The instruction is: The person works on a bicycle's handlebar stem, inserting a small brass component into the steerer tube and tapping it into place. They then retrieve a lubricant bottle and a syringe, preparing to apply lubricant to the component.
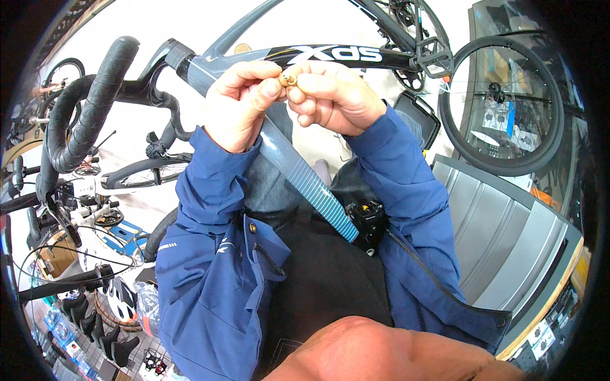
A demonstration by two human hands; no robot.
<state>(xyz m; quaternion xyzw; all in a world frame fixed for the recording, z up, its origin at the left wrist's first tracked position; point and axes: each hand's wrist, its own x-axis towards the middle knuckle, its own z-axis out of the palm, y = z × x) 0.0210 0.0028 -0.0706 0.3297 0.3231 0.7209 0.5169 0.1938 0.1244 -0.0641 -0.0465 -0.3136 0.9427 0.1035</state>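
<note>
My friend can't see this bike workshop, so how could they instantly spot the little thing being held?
Find the large bicycle frame at top centre. In front of it, the left hand and right hand meet. Pinched between them is the small gold-coloured piece, its brassy shine unlike the frame's grey and black tubes.

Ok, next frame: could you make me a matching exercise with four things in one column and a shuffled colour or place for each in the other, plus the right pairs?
Things
1. curved handlebar
2. small gold-coloured piece
3. large spoked wheel
4. jacket sleeves

Place or colour
A. upper right of the picture
B. blue
C. black, at the picture's left
D. between the fingertips of the left hand and right hand

Right pairs: 1-C, 2-D, 3-A, 4-B
</note>
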